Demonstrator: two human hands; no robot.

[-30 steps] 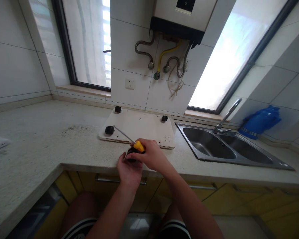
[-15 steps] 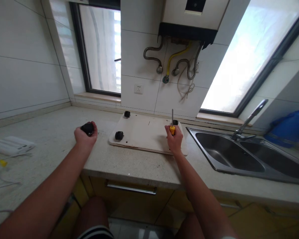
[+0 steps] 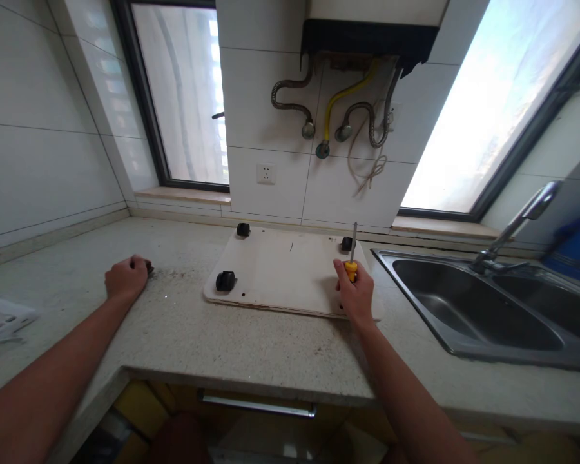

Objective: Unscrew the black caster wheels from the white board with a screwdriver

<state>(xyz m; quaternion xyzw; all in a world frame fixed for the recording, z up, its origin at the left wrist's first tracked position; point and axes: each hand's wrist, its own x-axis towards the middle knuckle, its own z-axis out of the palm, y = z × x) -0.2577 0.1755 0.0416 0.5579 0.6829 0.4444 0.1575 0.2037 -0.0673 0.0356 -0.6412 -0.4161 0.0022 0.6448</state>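
My left hand [image 3: 127, 278] is closed and rests low over the counter at the left. A black caster wheel is in it, now mostly hidden by the fingers, with only a dark bit showing at the fingertips. In my right hand [image 3: 357, 293] is a screwdriver with a yellow handle [image 3: 350, 269], its metal shaft pointing up. That hand is over the right end of a flat white board [image 3: 280, 267]. Black casters stand on the board at its back left [image 3: 243, 229], front left [image 3: 225, 281] and back right [image 3: 347, 243]. The hand partly covers the front right corner.
To the right is a double steel sink [image 3: 457, 351] with a faucet [image 3: 512, 232]. A white plastic item [image 3: 4, 319] lies at the left edge of the counter [image 3: 212, 348]. Pipes [image 3: 290, 105] hang from a heater above, and a drawer handle [image 3: 256, 405] sits below the counter edge.
My left hand has moved left and down towards the counter, turning so the caster is mostly hidden. The right hand still holds the screwdriver over the board. The view has tilted down.
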